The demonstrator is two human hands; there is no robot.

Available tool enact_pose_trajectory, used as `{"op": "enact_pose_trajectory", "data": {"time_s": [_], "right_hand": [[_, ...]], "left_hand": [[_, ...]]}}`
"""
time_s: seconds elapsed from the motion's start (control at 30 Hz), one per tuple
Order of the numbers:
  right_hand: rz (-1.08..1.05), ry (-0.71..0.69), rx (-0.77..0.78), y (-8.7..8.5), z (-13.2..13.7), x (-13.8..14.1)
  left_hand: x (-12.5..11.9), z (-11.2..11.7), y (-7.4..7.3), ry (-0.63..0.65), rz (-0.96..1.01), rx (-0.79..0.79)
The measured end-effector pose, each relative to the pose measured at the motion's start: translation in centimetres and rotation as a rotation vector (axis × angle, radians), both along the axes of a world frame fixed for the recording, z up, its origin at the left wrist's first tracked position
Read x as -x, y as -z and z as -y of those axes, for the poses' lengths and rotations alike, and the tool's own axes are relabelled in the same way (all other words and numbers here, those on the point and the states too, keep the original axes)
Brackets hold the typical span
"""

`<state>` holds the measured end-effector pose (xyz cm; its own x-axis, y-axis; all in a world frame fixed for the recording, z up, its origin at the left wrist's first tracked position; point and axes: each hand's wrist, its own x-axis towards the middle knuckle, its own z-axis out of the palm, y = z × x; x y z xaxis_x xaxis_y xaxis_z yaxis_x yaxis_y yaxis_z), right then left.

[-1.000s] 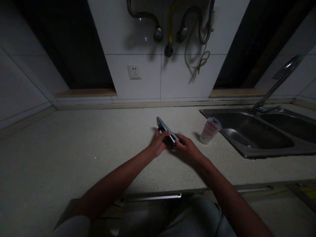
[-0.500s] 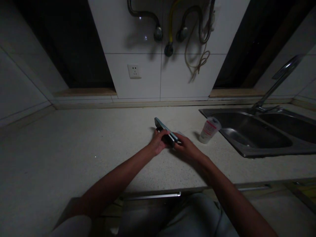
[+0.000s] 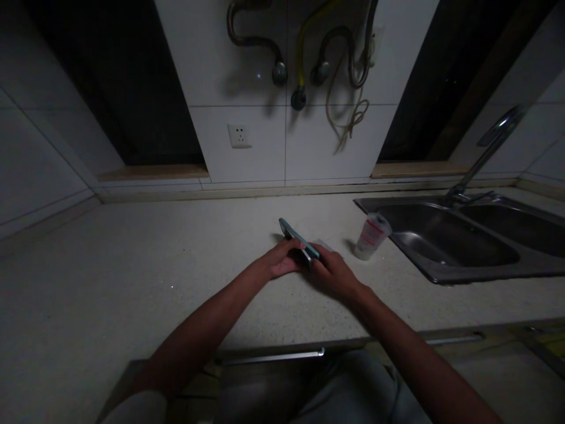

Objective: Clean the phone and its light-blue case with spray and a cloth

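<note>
A thin dark slab that looks like a phone (image 3: 308, 254) is held just above the counter, tilted. Along its upper side lies a flat teal-edged piece (image 3: 291, 232), perhaps its case; the dim light hides where one ends and the other begins. My left hand (image 3: 282, 259) is closed on the near left side, thumb on top and fingers underneath. At the right lower end, my right hand (image 3: 331, 268) grips with its fingers closed. A flat pale item (image 3: 324, 244), too faint to name, lies behind my right hand.
To the right a clear plastic cup (image 3: 372, 237) with red print stands on the pale counter (image 3: 154, 253). Beyond it is a steel double sink (image 3: 441, 274) with a faucet (image 3: 483, 150). A wall socket (image 3: 239, 136) and hoses (image 3: 300, 65) are on the tiles behind.
The teal-edged piece and the dark slab have come closer together, with a narrower gap between them. My hands have shifted slightly, and the whole view has tilted a little.
</note>
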<state>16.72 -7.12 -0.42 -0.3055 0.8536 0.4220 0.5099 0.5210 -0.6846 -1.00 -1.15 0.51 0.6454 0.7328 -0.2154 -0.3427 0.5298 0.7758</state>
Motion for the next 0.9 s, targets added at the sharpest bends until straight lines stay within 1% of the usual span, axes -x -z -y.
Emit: {"op": "enact_pose_trajectory", "data": {"time_s": [0.07,0.13,0.23,0.33,0.4,0.47,0.53,0.57,0.6,0.67,0.7,0.73,0.8,0.9], "right_hand": [[0.063,0.053,-0.035,0.1,0.2,0.0],[0.143,0.112,-0.058,0.2,0.3,0.1],[0.294,0.16,-0.101,0.3,0.4,0.3],[0.441,0.193,-0.189,0.3,0.5,0.6],[0.503,0.184,-0.259,0.2,0.5,0.4],[0.51,0.174,-0.314,0.1,0.4,-0.3],[0.452,0.213,-0.327,-0.1,0.2,-1.4],[0.393,0.287,-0.311,-0.2,0.1,-2.0],[0.356,0.322,-0.284,-0.2,0.0,-2.5],[0.312,0.361,-0.253,-0.3,-0.2,-3.0],[0.255,0.384,-0.219,-0.3,-0.3,-3.0],[0.175,0.413,-0.182,-0.3,-0.4,-2.9],[-0.062,0.483,-0.086,-0.2,-0.6,-2.5],[-0.451,0.53,0.07,-0.2,-1.0,-2.0]], "left_hand": [[0.4,-0.2,-0.1,0.08,-0.018,0.001],[0.7,-0.4,-0.1,0.128,-0.032,0.009],[0.8,-0.8,0.1,0.123,-0.031,0.018],[0.9,-1.2,0.5,0.116,-0.023,0.011],[1.1,-1.5,0.8,0.136,-0.014,-0.012],[1.4,-1.5,0.9,0.173,-0.024,-0.034],[1.8,-1.3,0.9,0.211,-0.046,-0.04],[1.9,-1.1,0.7,0.237,-0.06,-0.033],[1.9,-0.9,0.5,0.257,-0.062,-0.026],[1.7,-0.4,0.0,0.307,-0.066,0.003],[1.5,-0.2,-0.2,0.3,-0.073,0.009],[1.3,-0.1,-0.5,0.289,-0.087,0.016],[1.0,-0.1,-0.8,0.229,-0.128,0.033],[0.8,-0.3,-1.3,0.076,-0.259,0.034]]}}
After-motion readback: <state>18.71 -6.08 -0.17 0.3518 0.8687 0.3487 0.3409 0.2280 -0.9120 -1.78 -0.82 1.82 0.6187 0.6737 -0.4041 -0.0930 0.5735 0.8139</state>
